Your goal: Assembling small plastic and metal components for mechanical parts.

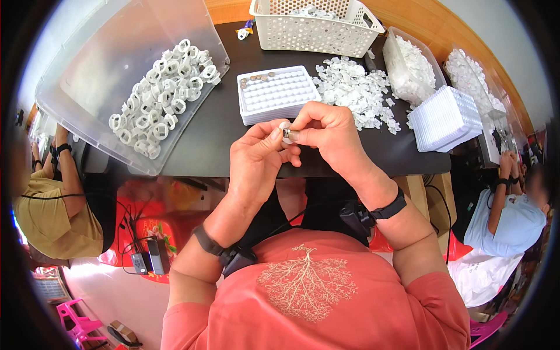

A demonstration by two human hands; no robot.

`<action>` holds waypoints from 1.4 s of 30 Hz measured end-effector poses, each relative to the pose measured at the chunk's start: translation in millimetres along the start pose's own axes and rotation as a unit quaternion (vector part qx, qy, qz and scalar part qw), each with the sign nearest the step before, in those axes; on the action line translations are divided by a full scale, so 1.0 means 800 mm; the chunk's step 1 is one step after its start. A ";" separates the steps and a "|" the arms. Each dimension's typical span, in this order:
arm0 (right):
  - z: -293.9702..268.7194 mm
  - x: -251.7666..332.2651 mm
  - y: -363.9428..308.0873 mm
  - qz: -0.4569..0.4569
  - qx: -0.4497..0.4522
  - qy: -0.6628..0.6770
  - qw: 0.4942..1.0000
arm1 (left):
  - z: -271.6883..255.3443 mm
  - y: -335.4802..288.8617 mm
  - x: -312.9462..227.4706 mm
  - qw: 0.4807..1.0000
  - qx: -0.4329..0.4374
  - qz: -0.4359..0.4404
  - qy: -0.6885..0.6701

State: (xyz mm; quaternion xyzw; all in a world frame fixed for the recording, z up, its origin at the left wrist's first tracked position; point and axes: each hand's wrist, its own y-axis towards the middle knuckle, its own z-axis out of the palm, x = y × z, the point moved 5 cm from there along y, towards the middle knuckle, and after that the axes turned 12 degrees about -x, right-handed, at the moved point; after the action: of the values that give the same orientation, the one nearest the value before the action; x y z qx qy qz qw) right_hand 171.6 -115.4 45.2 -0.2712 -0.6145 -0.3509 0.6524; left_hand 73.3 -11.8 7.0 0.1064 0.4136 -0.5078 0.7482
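Note:
A small whitish plastic piece with a dark, shiny part (287, 133) is pinched between my two hands, just above the table's near edge. My left hand (258, 153) grips it from the left with thumb and index finger. From the other side, my right hand (331, 135) closes thumb and fingertips on it; the fingers cover much of the piece. Just beyond my hands lies a stack of white moulded trays (280, 93), with several small brownish pieces (256, 77) in the far row of the top one. To its right spreads a heap of small translucent white plastic parts (357, 87).
A clear bin (76, 87) with several white ring-shaped parts (166, 96) stands left. A white perforated basket (318, 35) is at the back. Right are a clear tub (411, 67) and stacked white trays (446, 119). Other people (61, 210) sit at both sides.

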 end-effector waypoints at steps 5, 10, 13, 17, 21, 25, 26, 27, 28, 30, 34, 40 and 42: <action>0.000 0.006 -0.008 -0.022 -0.012 -0.033 0.999 | 0.001 -0.001 0.000 1.000 -0.003 0.000 0.006; 0.002 0.005 -0.013 -0.028 -0.045 -0.027 0.998 | 0.002 -0.001 0.000 1.000 0.001 -0.003 -0.002; 0.004 0.011 -0.015 0.006 -0.055 -0.018 0.998 | 0.004 -0.002 0.000 1.000 0.005 0.007 0.006; 0.007 0.005 -0.014 0.012 -0.062 0.026 0.998 | 0.002 0.001 0.002 1.000 0.010 0.016 0.013; 0.009 -0.006 -0.010 0.041 -0.070 0.090 0.993 | 0.003 0.002 0.002 1.000 0.001 0.025 -0.017; 0.006 -0.006 -0.006 0.065 -0.072 0.114 0.989 | 0.006 0.002 0.005 0.999 0.002 0.033 -0.023; 0.009 -0.010 -0.005 0.074 -0.076 0.132 0.986 | 0.006 0.002 0.006 0.999 0.006 0.029 -0.020; 0.009 -0.013 -0.003 0.081 -0.080 0.149 0.982 | 0.005 0.003 0.004 0.999 -0.008 0.043 -0.013; 0.009 -0.016 -0.004 0.090 -0.082 0.158 0.980 | 0.004 0.004 0.002 0.998 -0.022 0.058 -0.005; 0.001 -0.007 -0.010 0.075 -0.078 0.117 0.987 | 0.002 0.002 0.002 0.998 -0.007 0.055 0.016; -0.017 -0.003 -0.025 0.090 -0.068 0.065 0.991 | 0.011 -0.003 0.007 0.996 0.006 0.064 0.060; -0.032 0.000 -0.034 0.092 -0.082 0.044 0.991 | 0.024 -0.011 0.009 0.990 0.024 0.086 0.113; -0.055 0.007 -0.036 -0.050 -0.125 -0.113 0.984 | 0.023 -0.011 0.010 0.990 0.033 0.084 0.112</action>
State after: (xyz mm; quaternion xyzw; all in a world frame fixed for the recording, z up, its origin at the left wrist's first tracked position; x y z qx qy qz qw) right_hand 175.9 -167.7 44.6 -0.3574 -0.6486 -0.4238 0.5215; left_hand 76.3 -32.3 15.0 0.2217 0.4677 -0.4414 0.7330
